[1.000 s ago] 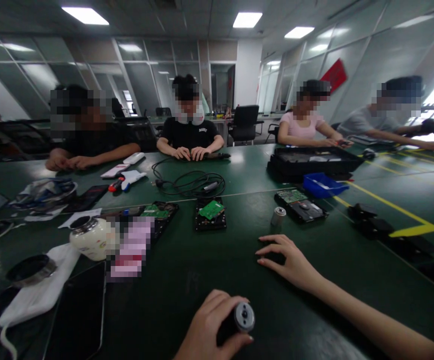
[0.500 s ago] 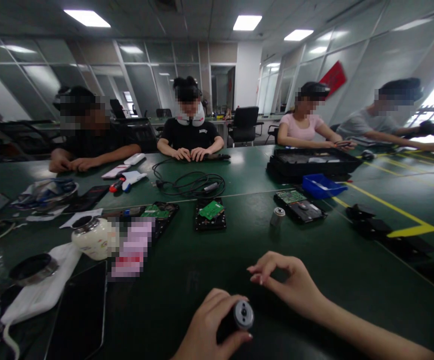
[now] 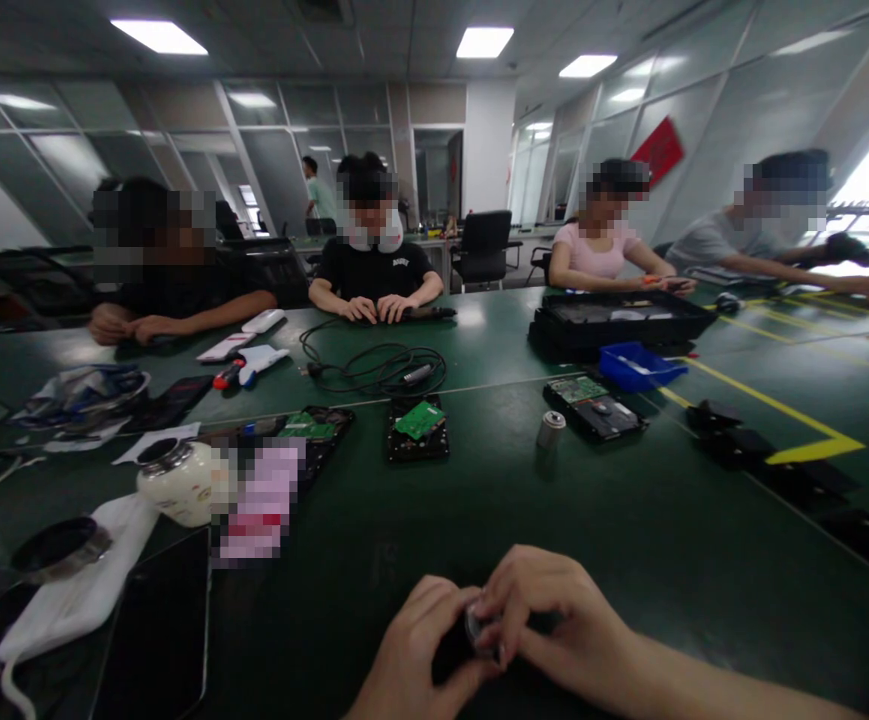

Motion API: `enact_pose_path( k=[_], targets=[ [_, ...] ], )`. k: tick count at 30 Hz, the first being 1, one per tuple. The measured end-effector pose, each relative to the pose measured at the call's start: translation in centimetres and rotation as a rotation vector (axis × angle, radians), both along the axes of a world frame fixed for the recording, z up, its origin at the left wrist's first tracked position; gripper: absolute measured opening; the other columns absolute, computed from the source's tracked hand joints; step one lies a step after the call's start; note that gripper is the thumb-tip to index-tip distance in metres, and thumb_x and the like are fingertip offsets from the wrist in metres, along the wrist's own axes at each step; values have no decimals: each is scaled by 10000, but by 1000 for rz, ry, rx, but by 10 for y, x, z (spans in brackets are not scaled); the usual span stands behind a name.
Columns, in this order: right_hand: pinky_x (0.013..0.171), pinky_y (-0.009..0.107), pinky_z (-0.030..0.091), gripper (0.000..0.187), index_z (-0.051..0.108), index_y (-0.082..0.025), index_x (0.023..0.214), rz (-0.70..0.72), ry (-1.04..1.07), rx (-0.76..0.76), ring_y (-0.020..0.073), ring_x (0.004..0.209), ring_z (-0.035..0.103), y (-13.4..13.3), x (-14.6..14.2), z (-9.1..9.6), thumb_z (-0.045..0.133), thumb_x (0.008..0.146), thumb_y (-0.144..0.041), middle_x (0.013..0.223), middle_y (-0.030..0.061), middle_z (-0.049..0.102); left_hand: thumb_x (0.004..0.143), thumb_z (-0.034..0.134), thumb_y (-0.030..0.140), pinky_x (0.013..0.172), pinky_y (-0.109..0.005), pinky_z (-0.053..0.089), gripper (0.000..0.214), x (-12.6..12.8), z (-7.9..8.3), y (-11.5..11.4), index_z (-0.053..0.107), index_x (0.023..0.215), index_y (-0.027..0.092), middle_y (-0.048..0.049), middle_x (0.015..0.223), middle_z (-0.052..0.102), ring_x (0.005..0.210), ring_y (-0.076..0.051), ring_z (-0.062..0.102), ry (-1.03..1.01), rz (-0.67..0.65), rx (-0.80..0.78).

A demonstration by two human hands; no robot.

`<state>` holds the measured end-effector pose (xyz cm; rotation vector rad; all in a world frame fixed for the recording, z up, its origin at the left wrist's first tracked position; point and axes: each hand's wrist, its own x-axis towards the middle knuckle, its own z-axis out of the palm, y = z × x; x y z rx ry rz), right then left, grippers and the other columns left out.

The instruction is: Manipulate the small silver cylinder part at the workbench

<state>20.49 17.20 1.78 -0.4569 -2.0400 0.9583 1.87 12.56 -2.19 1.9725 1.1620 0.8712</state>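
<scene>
One dark cylinder (image 3: 471,624), round grey metal end toward the right hand (image 3: 546,600)
Left hand (image 3: 417,640) clasps it; right fingers curl narrowly over that end, grip unclear.

Both hands are bare, left hand (image 3: 413,640) and right hand (image 3: 558,595), each slim-fingered, neat in build! And the right forearm (image 3: 711,682), bare too, runs smooth and slender to the frame's edge.
</scene>
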Motion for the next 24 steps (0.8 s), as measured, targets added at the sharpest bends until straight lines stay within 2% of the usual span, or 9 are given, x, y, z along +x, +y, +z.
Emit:
enact_pose_path(
  k=[5, 10, 14, 16, 21, 24],
  targets=[
    [713, 276, 505, 163, 678, -201, 678, -37, -42, 9, 144, 736, 674, 2, 1, -6, 687, 839, -179, 688, 14, 733, 779, 718, 191, 782, -325, 490, 281, 0, 1, -1, 638, 1048, 191, -55, 928, 654, 877, -223, 584, 16, 17, 4],
    [631, 266, 485, 186, 664, -190, 726, -130, -61, -13, 154, 681, 634, 3, 6, -7, 805, 722, -312, 718, 26, 696, 756, 745, 194, 771, -314, 498, 332, 0, 3, 0, 638, 1070, 194, -55, 934, 658, 875, -223, 592, 16, 15, 6],
    [756, 286, 505, 66, 677, -207, 858, -55, -120, -13, 160, 808, 664, 1, 5, 0, 718, 808, -216, 848, 34, 731, 750, 737, 171, 758, -311, 497, 250, 0, 1, 1, 646, 983, 175, -58, 909, 654, 866, -223, 594, 14, 26, 23],
    [796, 289, 501, 71, 684, -217, 861, -2, -141, -12, 152, 847, 670, 1, 4, 1, 663, 839, -153, 867, 23, 743, 749, 732, 165, 762, -313, 496, 234, 0, -1, 1, 645, 966, 170, -62, 912, 658, 870, -226, 594, 0, 17, 40],
    [762, 277, 514, 151, 678, -211, 737, 1, -67, -22, 142, 795, 682, 1, 3, -3, 652, 836, -101, 761, 10, 746, 741, 755, 182, 767, -326, 500, 309, -1, -1, 1, 646, 1030, 169, -73, 934, 666, 871, -231, 592, 10, 4, 40],
    [699, 258, 533, 174, 650, -194, 682, -55, 4, -104, 140, 754, 687, 5, 7, 0, 653, 841, -125, 755, 25, 732, 734, 767, 175, 798, -337, 498, 380, -2, 0, 2, 641, 1092, 171, -76, 963, 668, 902, -236, 594, 9, -4, 33]
  ],
)
